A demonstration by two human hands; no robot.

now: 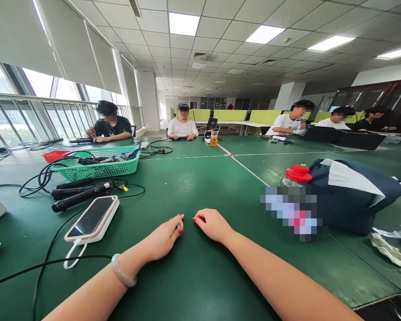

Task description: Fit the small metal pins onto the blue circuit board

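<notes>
My left hand (165, 236), a pale bangle (123, 271) on its wrist, is closed just above the green tabletop (183, 276). Between its thumb and fingers shows the end of a small grey-blue object (178, 227), too small to name. Beside it, a short gap to the right, my right hand (214, 224) is closed with the fingers curled under. Whether anything is inside those fingers is hidden. A phone (93, 217) in a white case lies left of my left hand, with a white loop hanging from its lower end.
Beyond the phone lie black rod-like handles (83, 194) and cables, before a green basket (100, 168). On the right are a red-lidded bottle (299, 174), a dark bag (347, 200) and crumpled tissue (389, 249). Several people sit around the far tables; an amber drink container (214, 138) stands there.
</notes>
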